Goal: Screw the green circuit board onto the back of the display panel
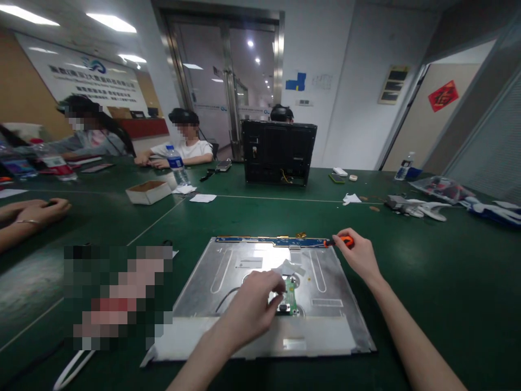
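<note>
A flat metal display panel (285,334) lies back side up on the green table in front of me. My right hand (356,252) grips an orange-handled screwdriver (347,241), its tip at the right end of the narrow blue circuit board (268,241) along the panel's far edge. Over the panel's middle hovers my left hand (256,301), fingers curled and thumb close to them in a loose pinch; whatever it may hold is too small to make out. Partly behind that hand sits a small green circuit board (290,296). Clear film (291,267) lies just beyond it.
A black monitor housing (280,152) stands across the table. To its left are a white box (148,192) and a water bottle (177,165). Grey-and-white parts (417,206) lie at right. Another person's hands (36,214) rest at left, near a blurred-out item (122,293).
</note>
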`<state>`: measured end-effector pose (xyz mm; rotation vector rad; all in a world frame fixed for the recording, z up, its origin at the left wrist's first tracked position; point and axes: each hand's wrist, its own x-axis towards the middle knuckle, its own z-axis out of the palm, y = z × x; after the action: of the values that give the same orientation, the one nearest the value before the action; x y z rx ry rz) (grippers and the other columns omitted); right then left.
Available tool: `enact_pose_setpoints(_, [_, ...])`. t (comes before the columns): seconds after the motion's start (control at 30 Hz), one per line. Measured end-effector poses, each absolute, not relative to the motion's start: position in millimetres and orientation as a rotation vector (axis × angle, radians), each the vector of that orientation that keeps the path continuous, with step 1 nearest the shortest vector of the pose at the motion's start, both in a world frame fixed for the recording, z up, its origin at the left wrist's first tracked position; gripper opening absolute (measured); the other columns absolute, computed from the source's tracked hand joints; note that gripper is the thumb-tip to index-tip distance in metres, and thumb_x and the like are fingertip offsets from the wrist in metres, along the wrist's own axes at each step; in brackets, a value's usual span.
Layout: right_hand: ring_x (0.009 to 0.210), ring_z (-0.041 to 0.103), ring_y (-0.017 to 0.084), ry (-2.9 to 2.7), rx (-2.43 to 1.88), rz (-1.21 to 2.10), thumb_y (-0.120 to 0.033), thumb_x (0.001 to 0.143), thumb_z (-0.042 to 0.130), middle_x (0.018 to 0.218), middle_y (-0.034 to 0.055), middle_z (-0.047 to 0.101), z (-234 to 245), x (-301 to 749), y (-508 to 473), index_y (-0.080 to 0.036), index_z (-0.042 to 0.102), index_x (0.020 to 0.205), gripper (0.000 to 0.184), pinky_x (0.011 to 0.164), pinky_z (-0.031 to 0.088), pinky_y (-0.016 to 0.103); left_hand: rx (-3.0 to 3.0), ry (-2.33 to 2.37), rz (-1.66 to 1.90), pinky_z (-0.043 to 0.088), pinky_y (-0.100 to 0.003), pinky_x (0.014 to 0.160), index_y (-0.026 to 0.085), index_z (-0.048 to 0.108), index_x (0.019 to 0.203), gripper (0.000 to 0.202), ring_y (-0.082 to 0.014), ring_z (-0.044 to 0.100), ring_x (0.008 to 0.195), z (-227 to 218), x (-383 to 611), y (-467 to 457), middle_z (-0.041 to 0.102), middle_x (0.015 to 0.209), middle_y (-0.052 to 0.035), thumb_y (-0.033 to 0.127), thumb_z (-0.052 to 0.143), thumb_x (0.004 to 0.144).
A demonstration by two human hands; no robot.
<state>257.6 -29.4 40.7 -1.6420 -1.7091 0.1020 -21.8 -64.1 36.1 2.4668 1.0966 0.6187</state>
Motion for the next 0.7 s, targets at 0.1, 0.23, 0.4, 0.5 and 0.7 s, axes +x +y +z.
enact_pose_setpoints(0.1, [0.065, 0.062, 0.02, -1.745, -1.66, 0.083, -0.042, 0.089, 0.043, 0.075, 0.0064, 0.066, 44.6, 250.4, -33.1, -0.02, 0.057, 0.086, 0.027, 0.061, 0.045, 0.03, 2.441, 1.03, 0.708, 0.04, -0.036, 0.079, 0.02, 0.051, 0.082, 0.014, -0.0203, 0.056, 0.08, 25.0, -7.0, -83.8, 0.063, 0.084, -0.003, 0.007, 0.048, 0.077])
enact_pose_setpoints(0.23, [0.069, 0.063, 0.019, -1.856, -1.654, 0.026, -0.037, 0.09, 0.044, 0.079, 0.006, 0.067, 48.9, 237.0, -39.1, -0.019, 0.057, 0.09, 0.022, 0.063, 0.044, 0.028, 2.383, 1.07, 0.815, 0.04, -0.037, 0.08, 0.022, 0.049, 0.085, 0.019, -0.0212, 0.056, 0.081, 13.3, -1.4, -90.5, 0.062, 0.085, -0.0028, 0.005, 0.048, 0.075])
enact_pose_setpoints(0.4, [0.061, 0.061, 0.017, -1.861, -1.626, -0.091, -0.037, 0.09, 0.045, 0.072, 0.0039, 0.066, 46.1, 233.9, -41.3, -0.019, 0.057, 0.088, 0.022, 0.057, 0.041, 0.025, 2.381, 1.111, 0.816, 0.039, -0.037, 0.08, 0.021, 0.048, 0.085, 0.02, -0.0208, 0.055, 0.079, 8.1, -1.4, -87.9, 0.061, 0.083, -0.0026, 0.004, 0.047, 0.074])
enact_pose_setpoints(0.5, [0.052, 0.058, 0.016, -1.813, -1.616, -0.155, -0.041, 0.089, 0.047, 0.062, 0.0011, 0.062, 43.0, 240.9, -40.3, -0.019, 0.058, 0.087, 0.025, 0.051, 0.038, 0.023, 2.427, 1.119, 0.793, 0.038, -0.038, 0.082, 0.021, 0.049, 0.085, 0.019, -0.0208, 0.055, 0.08, 3.8, 2.7, -88.3, 0.06, 0.083, -0.0026, 0.005, 0.045, 0.076])
enact_pose_setpoints(0.7, [0.045, 0.055, 0.013, -1.705, -1.534, -0.233, -0.045, 0.086, 0.05, 0.053, -0.0026, 0.056, 40.1, 249.4, -40.1, -0.018, 0.059, 0.085, 0.028, 0.046, 0.036, 0.021, 2.551, 1.149, 0.756, 0.036, -0.038, 0.085, 0.019, 0.05, 0.085, 0.02, -0.0205, 0.052, 0.082, -2.8, 10.3, -89.6, 0.059, 0.083, -0.0028, 0.003, 0.041, 0.077])
